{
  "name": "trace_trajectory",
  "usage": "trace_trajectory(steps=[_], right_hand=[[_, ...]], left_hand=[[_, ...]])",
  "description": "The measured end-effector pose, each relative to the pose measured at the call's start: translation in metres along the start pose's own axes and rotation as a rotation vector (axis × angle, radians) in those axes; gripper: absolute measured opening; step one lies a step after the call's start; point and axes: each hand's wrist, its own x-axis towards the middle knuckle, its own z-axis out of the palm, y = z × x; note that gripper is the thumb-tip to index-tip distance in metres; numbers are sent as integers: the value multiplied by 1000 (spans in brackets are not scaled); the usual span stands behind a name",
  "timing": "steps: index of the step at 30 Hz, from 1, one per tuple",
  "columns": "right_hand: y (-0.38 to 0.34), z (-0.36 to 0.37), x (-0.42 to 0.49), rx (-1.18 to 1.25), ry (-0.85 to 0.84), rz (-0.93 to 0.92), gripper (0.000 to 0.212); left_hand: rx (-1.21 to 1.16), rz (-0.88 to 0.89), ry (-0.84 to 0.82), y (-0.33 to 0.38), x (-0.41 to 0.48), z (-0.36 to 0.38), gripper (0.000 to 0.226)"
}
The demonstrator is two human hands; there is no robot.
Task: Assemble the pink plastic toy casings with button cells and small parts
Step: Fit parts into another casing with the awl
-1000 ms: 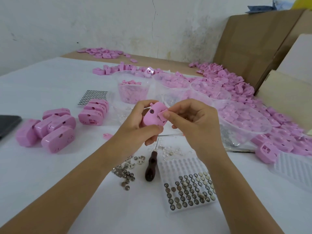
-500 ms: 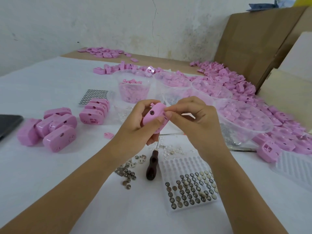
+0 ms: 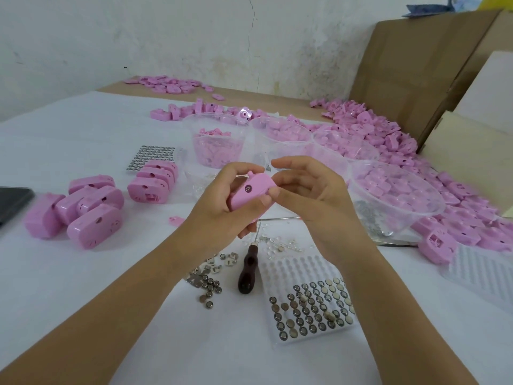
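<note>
My left hand [image 3: 219,207] grips a pink toy casing [image 3: 249,191] above the table's middle, fingers and thumb curled round it. My right hand [image 3: 311,195] is against the casing's right end, fingertips touching it, the index finger lifted above. Below the hands lies a clear tray of button cells [image 3: 311,304], with loose button cells [image 3: 209,290] and small metal contacts [image 3: 222,262] to its left. Closed pink casings [image 3: 88,212] are piled at the left.
A dark-handled awl [image 3: 248,273] lies by the tray. Clear bowls of pink parts [image 3: 219,143] [image 3: 397,190] stand behind the hands. A heap of pink casing halves [image 3: 388,140] runs along cardboard boxes [image 3: 416,65] on the right. A second sheet of cells [image 3: 152,157] and a dark phone [image 3: 12,197] lie left.
My right hand's pinch on the casing's end has loosened, its fingers spreading and the index lifting. My left hand has tilted the casing slightly while keeping hold.
</note>
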Motion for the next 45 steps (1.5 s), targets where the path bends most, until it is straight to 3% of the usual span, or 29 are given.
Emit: trace_trajectory(steps=[8,11,13,18,28,45], right_hand=[[2,-5,2,-80,14,113,10],[6,-19,5,-528,58,190,15],[10,-21,4,-762,-52,237,14],[29,-4,2,-1040,-234,263,5],[45,6,5,-1052,-82,131,12],[59,19,13,-1047,-78,83,18]], left_hand=[[13,13,40,1,4,-4,31],[7,32,107,-1,5,-7,29],[4,38,143,-2,6,-8,27],[67,33,149,-3,7,-7,26],[86,41,228,-4,9,-8,23],[49,64,236,-5,11,-12,24]])
